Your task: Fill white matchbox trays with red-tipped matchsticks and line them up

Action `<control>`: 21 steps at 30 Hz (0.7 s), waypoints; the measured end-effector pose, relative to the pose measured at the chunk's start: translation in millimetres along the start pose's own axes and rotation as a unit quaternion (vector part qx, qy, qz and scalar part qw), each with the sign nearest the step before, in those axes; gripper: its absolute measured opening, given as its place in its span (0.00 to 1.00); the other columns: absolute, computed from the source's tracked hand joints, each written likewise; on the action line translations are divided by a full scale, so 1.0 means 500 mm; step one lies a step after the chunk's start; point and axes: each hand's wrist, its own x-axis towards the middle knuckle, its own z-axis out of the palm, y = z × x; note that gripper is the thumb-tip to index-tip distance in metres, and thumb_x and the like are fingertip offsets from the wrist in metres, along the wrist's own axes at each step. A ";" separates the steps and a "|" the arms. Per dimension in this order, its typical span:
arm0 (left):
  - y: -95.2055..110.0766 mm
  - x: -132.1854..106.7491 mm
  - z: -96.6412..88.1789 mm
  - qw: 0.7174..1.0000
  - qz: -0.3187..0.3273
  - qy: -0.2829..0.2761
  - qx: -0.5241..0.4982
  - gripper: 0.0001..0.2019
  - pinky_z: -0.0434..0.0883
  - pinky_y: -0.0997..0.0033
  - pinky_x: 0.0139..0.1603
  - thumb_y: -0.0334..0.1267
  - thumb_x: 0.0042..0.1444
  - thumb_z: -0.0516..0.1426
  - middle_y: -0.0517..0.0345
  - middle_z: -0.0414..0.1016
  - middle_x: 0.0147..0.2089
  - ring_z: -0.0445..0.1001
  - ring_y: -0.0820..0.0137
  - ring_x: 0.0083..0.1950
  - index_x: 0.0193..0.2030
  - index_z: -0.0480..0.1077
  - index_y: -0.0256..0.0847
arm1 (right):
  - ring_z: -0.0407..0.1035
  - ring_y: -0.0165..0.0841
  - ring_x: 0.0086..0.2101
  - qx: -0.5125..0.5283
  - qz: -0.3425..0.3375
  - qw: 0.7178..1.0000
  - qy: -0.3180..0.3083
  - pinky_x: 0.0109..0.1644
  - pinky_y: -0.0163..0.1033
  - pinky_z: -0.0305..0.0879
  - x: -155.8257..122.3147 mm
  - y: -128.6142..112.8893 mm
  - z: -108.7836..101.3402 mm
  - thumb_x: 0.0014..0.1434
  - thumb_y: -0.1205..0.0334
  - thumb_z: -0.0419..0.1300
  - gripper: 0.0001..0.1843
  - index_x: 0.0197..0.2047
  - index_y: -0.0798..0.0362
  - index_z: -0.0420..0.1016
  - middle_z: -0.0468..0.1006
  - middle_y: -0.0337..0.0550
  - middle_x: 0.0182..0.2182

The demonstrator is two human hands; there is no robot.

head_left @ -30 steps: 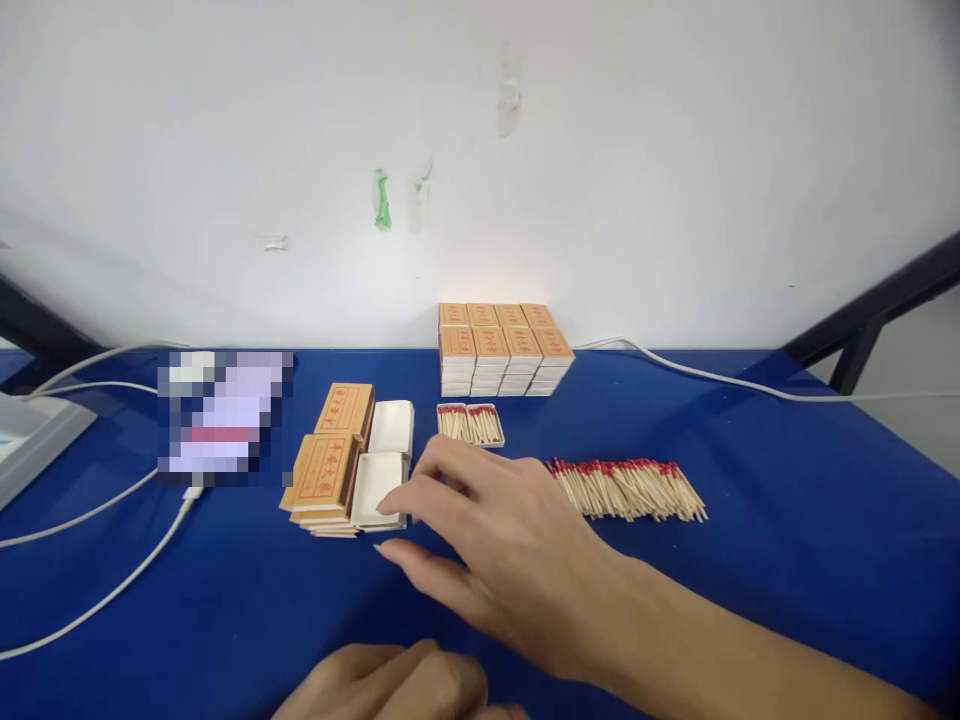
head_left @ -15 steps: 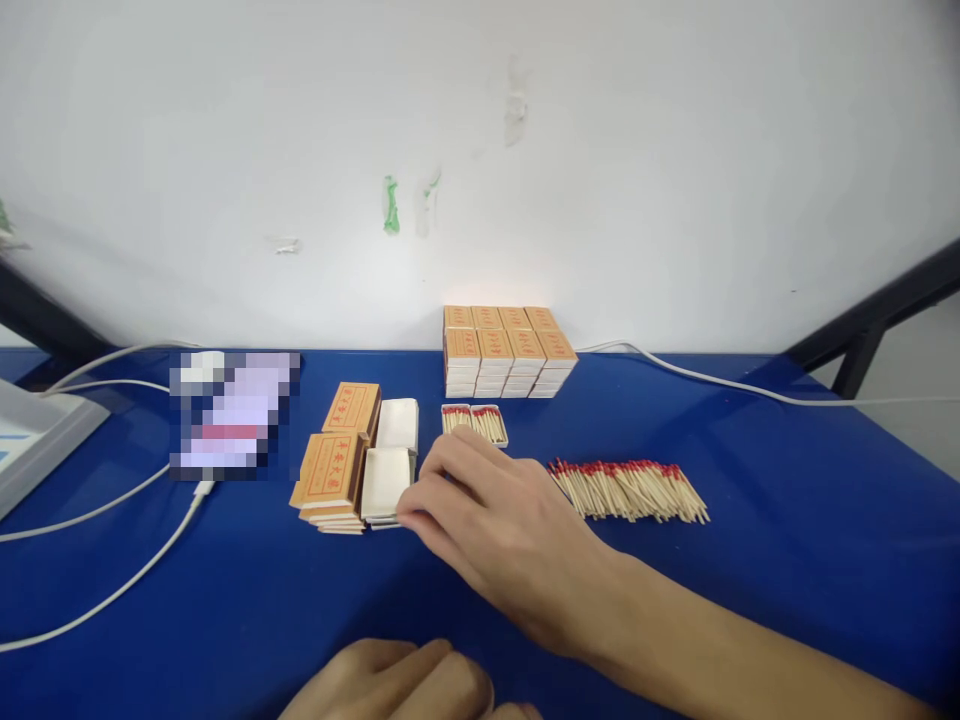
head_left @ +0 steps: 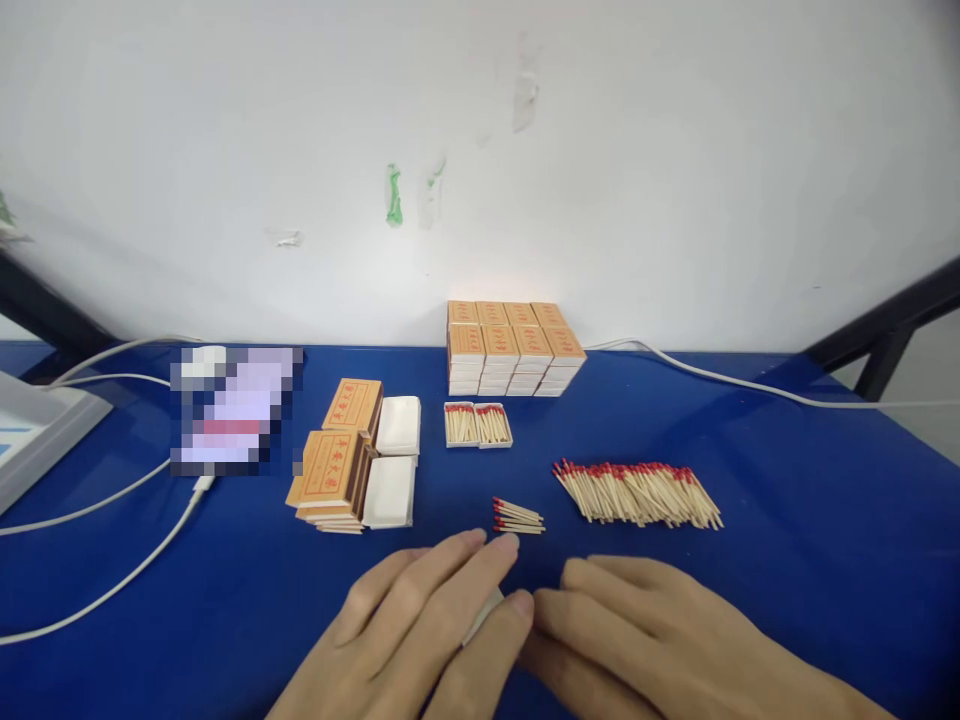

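Note:
My left hand (head_left: pixel 427 630) is closed around a white matchbox tray (head_left: pixel 484 618); only a sliver of it shows between the fingers. Against its fingertips, my right hand (head_left: pixel 630 625) is curled, its fingers pressed together, and what they hold, if anything, is hidden. Just beyond the hands lies a small group of red-tipped matches (head_left: pixel 519 516). A long pile of matches (head_left: pixel 637 492) spreads to the right. White trays (head_left: pixel 390 490) are stacked at the left, beside orange matchbox sleeves (head_left: pixel 334 465). Two trays filled with matches (head_left: pixel 478 425) sit side by side farther back.
Stacked orange matchboxes (head_left: pixel 514 350) stand against the white wall. A blurred-out phone (head_left: pixel 240 405) with a white cable (head_left: pixel 150 590) lies at the left, near a plastic container (head_left: pixel 52 440). Another cable (head_left: pixel 720 382) runs along the back right of the blue table (head_left: pixel 787 500).
My right hand has drawn back from the tray stack towards me and met my left hand. My left hand has moved up into view with a white tray. The small match group is now uncovered.

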 end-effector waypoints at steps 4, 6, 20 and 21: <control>-0.015 0.002 0.022 0.993 0.071 -0.093 0.019 0.30 0.71 0.54 0.76 0.18 0.67 0.47 0.51 0.77 0.74 0.76 0.58 0.74 0.72 0.72 0.36 | 0.72 0.33 0.28 -0.010 -0.024 1.000 -0.011 0.30 0.44 0.71 -0.021 0.000 0.009 0.77 0.75 0.49 0.22 0.44 0.53 0.85 0.83 0.38 0.31; -0.012 -0.007 0.029 0.994 0.041 -0.100 0.013 0.28 0.73 0.55 0.74 0.19 0.69 0.49 0.50 0.78 0.73 0.77 0.57 0.72 0.71 0.73 0.36 | 0.73 0.33 0.30 0.011 -0.001 1.000 -0.021 0.31 0.43 0.71 -0.027 0.013 0.004 0.78 0.73 0.52 0.19 0.45 0.52 0.84 0.84 0.38 0.33; 0.006 0.004 0.048 1.000 -0.019 0.012 0.012 0.22 0.83 0.54 0.62 0.45 0.71 0.66 0.49 0.83 0.60 0.84 0.54 0.59 0.68 0.74 0.45 | 0.76 0.37 0.38 -0.063 0.298 0.951 0.044 0.33 0.41 0.67 0.007 0.103 0.029 0.76 0.60 0.61 0.09 0.41 0.48 0.80 0.78 0.40 0.37; 0.007 -0.002 0.048 1.000 -0.019 0.015 0.015 0.21 0.83 0.55 0.62 0.44 0.71 0.66 0.49 0.83 0.60 0.85 0.55 0.59 0.68 0.75 0.45 | 0.76 0.37 0.36 -0.086 0.312 0.945 0.058 0.32 0.42 0.66 0.001 0.104 0.034 0.76 0.60 0.60 0.10 0.40 0.48 0.79 0.77 0.39 0.35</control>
